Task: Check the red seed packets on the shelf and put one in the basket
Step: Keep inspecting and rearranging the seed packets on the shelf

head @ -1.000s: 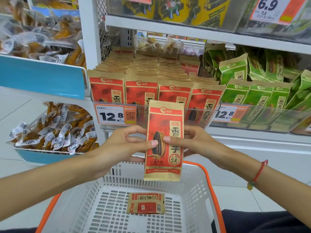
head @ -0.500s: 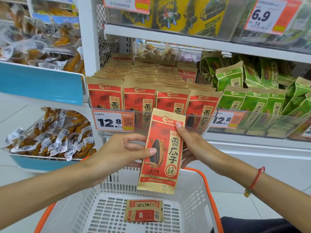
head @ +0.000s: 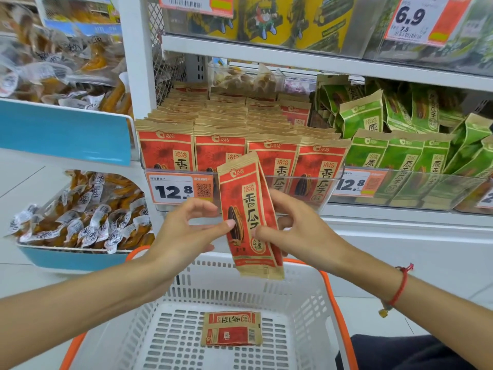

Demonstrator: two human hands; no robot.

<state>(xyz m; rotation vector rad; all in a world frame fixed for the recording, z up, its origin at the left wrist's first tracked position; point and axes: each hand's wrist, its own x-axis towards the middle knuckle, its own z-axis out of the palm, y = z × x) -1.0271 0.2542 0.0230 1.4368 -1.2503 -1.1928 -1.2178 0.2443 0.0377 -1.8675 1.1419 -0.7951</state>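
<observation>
Red seed packet [head: 250,222] is held upright, tilted slightly left, above the white basket [head: 306,303] and in front of the shelf [head: 373,212]. Both hands grip it: the left hand [head: 184,233] pinches its left edge between thumb and curled fingers, and the right hand [head: 290,231] grasps its right edge, thumb on the front; there may be a 2nd packet behind it, though the view is unclear. Another red packet [head: 231,328] lies flat on the basket floor. Rows of red packets [head: 272,156] stand on the shelf behind a 12.8 price tag [head: 181,189], beside green packets [head: 400,156].
</observation>
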